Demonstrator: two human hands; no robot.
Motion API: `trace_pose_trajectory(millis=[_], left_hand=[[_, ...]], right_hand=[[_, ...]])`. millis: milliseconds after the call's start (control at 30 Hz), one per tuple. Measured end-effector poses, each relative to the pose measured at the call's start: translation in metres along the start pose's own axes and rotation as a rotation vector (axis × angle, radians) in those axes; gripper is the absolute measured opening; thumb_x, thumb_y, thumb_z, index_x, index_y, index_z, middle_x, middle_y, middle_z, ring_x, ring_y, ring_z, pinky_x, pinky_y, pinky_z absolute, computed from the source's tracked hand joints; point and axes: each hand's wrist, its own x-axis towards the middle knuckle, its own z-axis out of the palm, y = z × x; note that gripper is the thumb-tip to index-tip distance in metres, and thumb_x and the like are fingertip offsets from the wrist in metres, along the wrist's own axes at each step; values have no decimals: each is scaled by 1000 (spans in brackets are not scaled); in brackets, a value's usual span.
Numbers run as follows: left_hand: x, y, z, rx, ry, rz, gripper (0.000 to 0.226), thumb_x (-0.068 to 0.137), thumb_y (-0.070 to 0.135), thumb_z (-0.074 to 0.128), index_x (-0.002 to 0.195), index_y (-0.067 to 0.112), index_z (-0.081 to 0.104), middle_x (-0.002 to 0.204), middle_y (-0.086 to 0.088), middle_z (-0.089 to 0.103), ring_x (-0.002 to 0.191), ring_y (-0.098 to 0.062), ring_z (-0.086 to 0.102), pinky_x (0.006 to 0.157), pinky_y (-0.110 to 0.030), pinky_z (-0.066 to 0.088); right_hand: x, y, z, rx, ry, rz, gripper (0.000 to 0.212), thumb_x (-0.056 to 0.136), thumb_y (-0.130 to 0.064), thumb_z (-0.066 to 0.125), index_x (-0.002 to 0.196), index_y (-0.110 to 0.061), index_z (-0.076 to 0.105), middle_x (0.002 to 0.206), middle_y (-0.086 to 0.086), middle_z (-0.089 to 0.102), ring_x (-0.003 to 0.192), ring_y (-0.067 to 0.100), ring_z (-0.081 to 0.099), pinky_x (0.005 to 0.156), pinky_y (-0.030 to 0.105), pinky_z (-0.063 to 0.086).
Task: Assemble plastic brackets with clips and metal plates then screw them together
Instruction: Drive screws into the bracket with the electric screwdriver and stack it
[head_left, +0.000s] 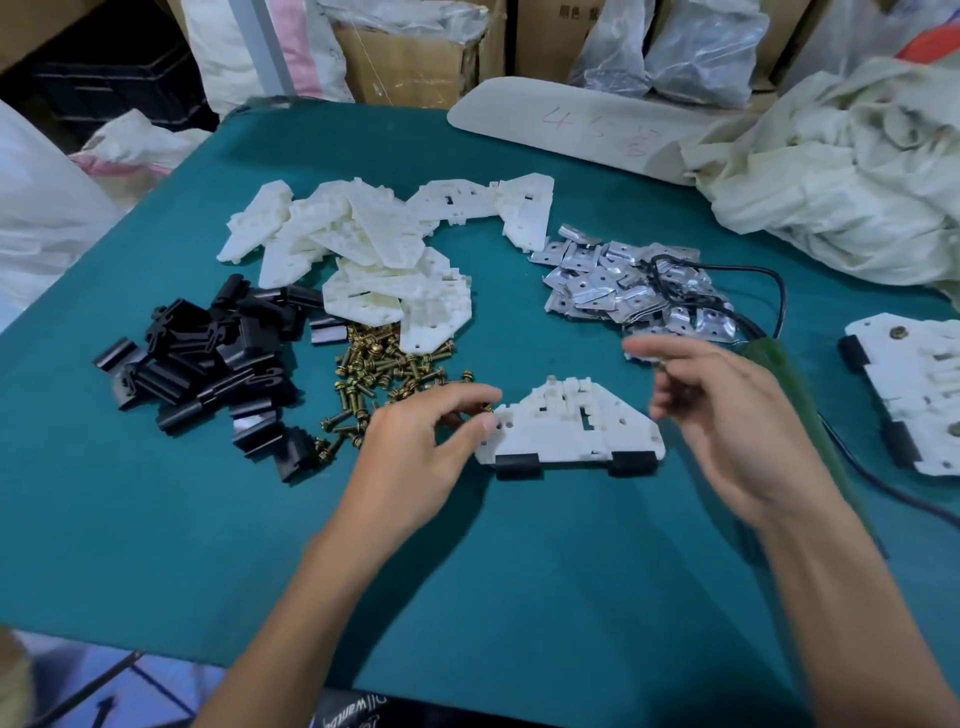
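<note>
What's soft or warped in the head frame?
Head view: right hand motion-blurred, fingertips smeared; left hand sharper, resting on the bracket; table edge bows from wide-angle distortion; metal plates show mild glare.

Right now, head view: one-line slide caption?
Left hand steadies a white bracket fitted with two black clips; right hand hovers.

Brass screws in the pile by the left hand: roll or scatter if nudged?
Probably scatter: the brass screws lie loose and criss-crossed on the green mat. Washered heads should make a single one roll in a curve, not straight. Small and smooth, so likely fiddly to pinch singly.
</note>
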Motion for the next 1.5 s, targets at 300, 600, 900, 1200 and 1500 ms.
trace_pose_trajectory(millis=[300,600,900,1200,1500], left_hand=[[6,8,11,239,-42,154,22,94,23,70,115,22,76,101,13,73,92,-5,64,84,-30,53],[8,10,17,268,-75,135,24,94,35,67,116,28,75,99,13,61,99,-11,55,86,-31,47],[9,6,15,152,-96,175,13,94,38,69,103,30,74,94,21,67,102,-5,56,89,-28,45],[10,8,18,74,-82,144,22,93,34,70,113,28,74,98,25,68,108,-5,56,88,-13,44],[7,4,22,114,-132,76,43,93,46,64,132,29,61,125,20,60,120,2,52,104,-30,44]], right_hand=[[-10,19,-26,-530,48,-215,23,93,-11,72,105,-30,78,86,-5,76,78,10,66,80,20,51],[-13,15,-17,-1115,-111,-395,22,96,-16,70,117,-20,77,105,-4,74,100,20,65,90,36,49],[1,-12,-14,-1444,-299,-355,23,99,-43,61,97,-21,69,93,-6,61,93,20,60,82,37,47],[9,-25,-11,-1581,-440,-325,23,103,-45,51,93,-24,53,94,-8,54,93,19,56,81,38,48],[4,-31,-14,-1578,-356,-242,40,96,-65,47,96,-26,58,95,-10,59,91,17,58,81,40,51]])
